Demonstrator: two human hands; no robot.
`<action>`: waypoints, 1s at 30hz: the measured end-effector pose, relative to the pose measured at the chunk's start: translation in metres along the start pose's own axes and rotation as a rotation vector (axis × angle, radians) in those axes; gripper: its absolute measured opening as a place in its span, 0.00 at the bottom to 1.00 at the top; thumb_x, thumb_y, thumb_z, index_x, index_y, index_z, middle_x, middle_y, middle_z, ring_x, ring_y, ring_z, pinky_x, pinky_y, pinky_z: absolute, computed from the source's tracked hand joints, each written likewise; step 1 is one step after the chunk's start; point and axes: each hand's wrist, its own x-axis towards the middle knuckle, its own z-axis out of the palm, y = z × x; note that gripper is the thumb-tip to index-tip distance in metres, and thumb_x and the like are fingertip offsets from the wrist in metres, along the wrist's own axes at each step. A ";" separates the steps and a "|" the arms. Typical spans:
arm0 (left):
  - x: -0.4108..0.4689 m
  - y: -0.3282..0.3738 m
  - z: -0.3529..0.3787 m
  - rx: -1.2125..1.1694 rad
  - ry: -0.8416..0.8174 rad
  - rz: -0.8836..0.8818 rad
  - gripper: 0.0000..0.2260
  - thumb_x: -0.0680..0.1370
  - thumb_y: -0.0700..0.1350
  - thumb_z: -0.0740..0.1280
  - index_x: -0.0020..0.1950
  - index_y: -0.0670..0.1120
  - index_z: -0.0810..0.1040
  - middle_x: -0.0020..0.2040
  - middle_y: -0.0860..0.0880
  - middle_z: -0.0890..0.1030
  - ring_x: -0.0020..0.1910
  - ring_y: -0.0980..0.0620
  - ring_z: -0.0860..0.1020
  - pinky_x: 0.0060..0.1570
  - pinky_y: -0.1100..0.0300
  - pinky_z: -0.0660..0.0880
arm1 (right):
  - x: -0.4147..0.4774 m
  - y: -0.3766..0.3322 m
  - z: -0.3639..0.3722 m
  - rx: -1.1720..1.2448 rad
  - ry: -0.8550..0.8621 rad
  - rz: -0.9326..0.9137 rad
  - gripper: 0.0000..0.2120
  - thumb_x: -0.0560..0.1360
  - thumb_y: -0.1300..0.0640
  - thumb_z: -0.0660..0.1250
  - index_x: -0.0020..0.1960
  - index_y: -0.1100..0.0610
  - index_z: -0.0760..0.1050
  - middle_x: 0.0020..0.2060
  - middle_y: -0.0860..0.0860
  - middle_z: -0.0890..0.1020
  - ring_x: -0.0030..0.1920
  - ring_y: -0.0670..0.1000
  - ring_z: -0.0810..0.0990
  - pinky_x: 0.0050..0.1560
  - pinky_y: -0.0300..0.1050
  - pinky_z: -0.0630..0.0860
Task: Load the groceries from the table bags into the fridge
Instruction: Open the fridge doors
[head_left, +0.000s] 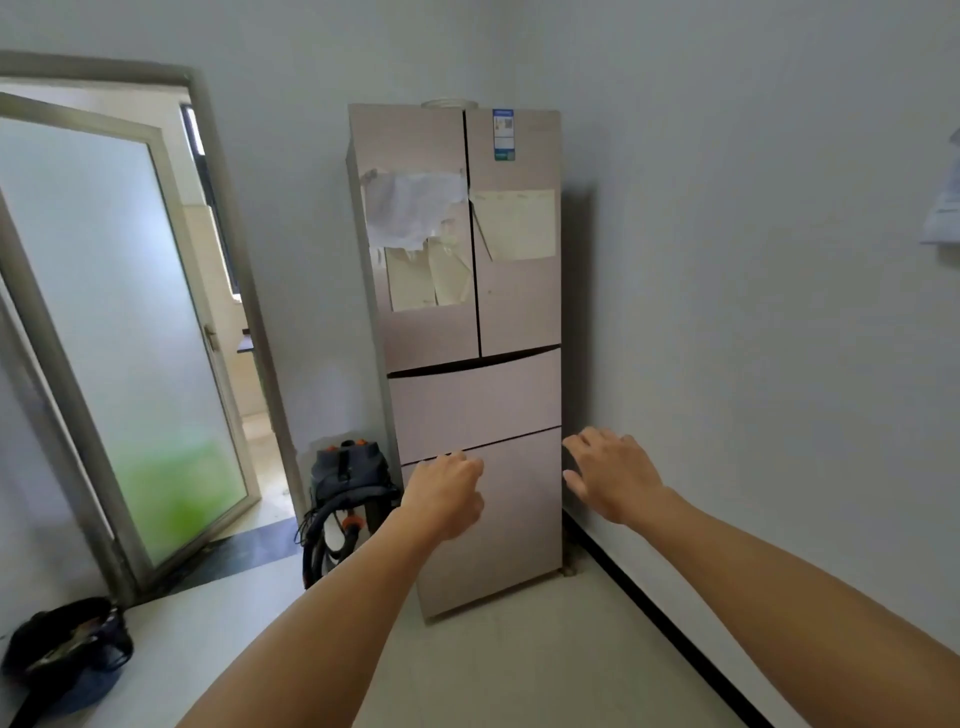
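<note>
A tall pinkish-beige fridge (470, 332) stands against the back wall, with two upper doors and two drawers below, all closed. Papers are stuck on both upper doors. My left hand (448, 493) is stretched out in front of the lower drawers, fingers loosely curled, holding nothing. My right hand (610, 475) reaches forward at the fridge's right edge with fingers spread and empty. I cannot tell whether either hand touches the fridge. No bags, groceries or table are in view.
A vacuum cleaner (345, 499) with a black hose stands left of the fridge. An open frosted-glass door (119, 322) fills the left side. A dark bag (67, 654) lies on the floor at lower left. A white wall with black skirting runs along the right.
</note>
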 end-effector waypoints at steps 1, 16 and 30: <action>0.024 -0.007 0.002 -0.002 0.001 -0.007 0.13 0.79 0.46 0.61 0.63 0.46 0.72 0.60 0.46 0.75 0.57 0.45 0.74 0.55 0.51 0.69 | 0.024 0.009 0.007 0.010 0.000 -0.002 0.20 0.80 0.46 0.56 0.67 0.55 0.68 0.61 0.54 0.75 0.58 0.54 0.74 0.57 0.50 0.72; 0.320 -0.141 0.089 0.062 0.023 -0.033 0.13 0.79 0.45 0.59 0.63 0.46 0.71 0.59 0.46 0.73 0.57 0.45 0.72 0.57 0.52 0.67 | 0.337 0.067 0.150 0.084 -0.032 0.008 0.20 0.80 0.46 0.55 0.67 0.55 0.68 0.60 0.52 0.75 0.58 0.54 0.75 0.53 0.49 0.74; 0.595 -0.235 0.141 0.149 0.172 0.182 0.08 0.78 0.42 0.58 0.55 0.44 0.71 0.54 0.45 0.72 0.53 0.43 0.70 0.52 0.52 0.65 | 0.567 0.108 0.261 0.283 -0.130 0.288 0.22 0.81 0.47 0.55 0.71 0.54 0.64 0.64 0.53 0.72 0.61 0.56 0.74 0.54 0.50 0.73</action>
